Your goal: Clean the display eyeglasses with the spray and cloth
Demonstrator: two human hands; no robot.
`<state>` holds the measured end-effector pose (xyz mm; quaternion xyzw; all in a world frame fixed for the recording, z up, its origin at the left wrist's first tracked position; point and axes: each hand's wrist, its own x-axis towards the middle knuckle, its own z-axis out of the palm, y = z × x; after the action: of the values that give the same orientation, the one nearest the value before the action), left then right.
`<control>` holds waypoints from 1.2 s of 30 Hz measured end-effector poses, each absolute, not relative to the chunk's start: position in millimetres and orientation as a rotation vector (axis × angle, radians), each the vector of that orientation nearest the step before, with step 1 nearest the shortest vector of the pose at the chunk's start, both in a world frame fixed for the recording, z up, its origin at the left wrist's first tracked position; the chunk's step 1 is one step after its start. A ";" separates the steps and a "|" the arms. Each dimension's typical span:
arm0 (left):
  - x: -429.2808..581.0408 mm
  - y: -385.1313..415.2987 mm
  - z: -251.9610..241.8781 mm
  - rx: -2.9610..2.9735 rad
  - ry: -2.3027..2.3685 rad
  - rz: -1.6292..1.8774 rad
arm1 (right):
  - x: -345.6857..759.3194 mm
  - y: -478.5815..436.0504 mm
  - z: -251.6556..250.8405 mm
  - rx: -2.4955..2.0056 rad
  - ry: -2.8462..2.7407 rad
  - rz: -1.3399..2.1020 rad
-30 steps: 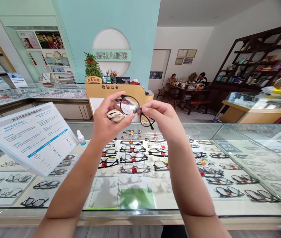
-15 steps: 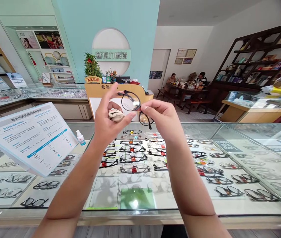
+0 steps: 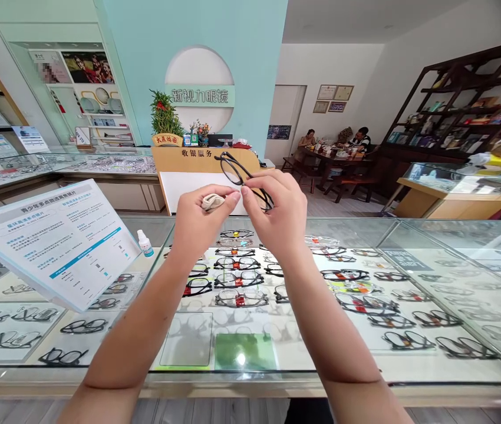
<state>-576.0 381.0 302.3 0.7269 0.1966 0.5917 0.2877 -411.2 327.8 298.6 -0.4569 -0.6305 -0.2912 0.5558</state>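
Above the glass counter, my right hand (image 3: 277, 212) pinches a pair of dark-rimmed glasses (image 3: 231, 169), which tilts up to the left; the fingers hide part of its lower lens. Close beside it on the left, my left hand (image 3: 201, 221) is closed around a crumpled beige cloth (image 3: 213, 202). Its thumb and fingertips come up to the fingertips of my right hand. Whether they also touch the frame is hard to tell.
Rows of glasses (image 3: 238, 279) lie in the glass display counter (image 3: 188, 377). On top stand a large printed sign (image 3: 56, 247) and a small white bottle (image 3: 145, 243) at the left. Farther back are a cashier desk (image 3: 166, 162) and two people seated at a dark table (image 3: 332, 154).
The glasses have turned from facing me to a steep tilt. My left hand has closed from spread fingers around the cloth, and my right hand has shifted slightly left.
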 end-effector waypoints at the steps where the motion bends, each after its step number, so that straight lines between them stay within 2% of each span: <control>1: -575.5 382.4 302.8 1.879 0.535 1.521 | -413.1 328.9 297.2 -1.091 -1.489 -0.724; 7: -573.7 394.1 300.4 1.632 0.518 1.338 | -420.0 331.2 292.9 -1.129 -1.498 -0.806; 15: -574.7 399.0 300.4 1.566 0.530 1.370 | -424.9 326.0 294.9 -1.149 -1.582 -0.752; 23: -580.6 400.6 304.7 1.654 0.660 1.486 | -422.8 311.3 300.0 -1.059 -1.611 -0.528; 29: -579.4 390.9 309.0 1.895 0.807 1.378 | -375.2 281.1 310.1 -1.017 -1.419 -0.483; 32: -575.5 385.8 306.3 2.017 0.837 1.312 | -335.6 253.0 295.7 -1.081 -1.313 -0.495; 36: -568.0 372.0 298.3 2.137 0.790 1.224 | -256.9 206.6 244.7 -1.340 -1.135 -0.535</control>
<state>-568.0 372.0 298.3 0.7946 0.2937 0.4552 0.2741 -256.9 206.6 244.7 -0.5796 -0.4910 -0.2316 0.6077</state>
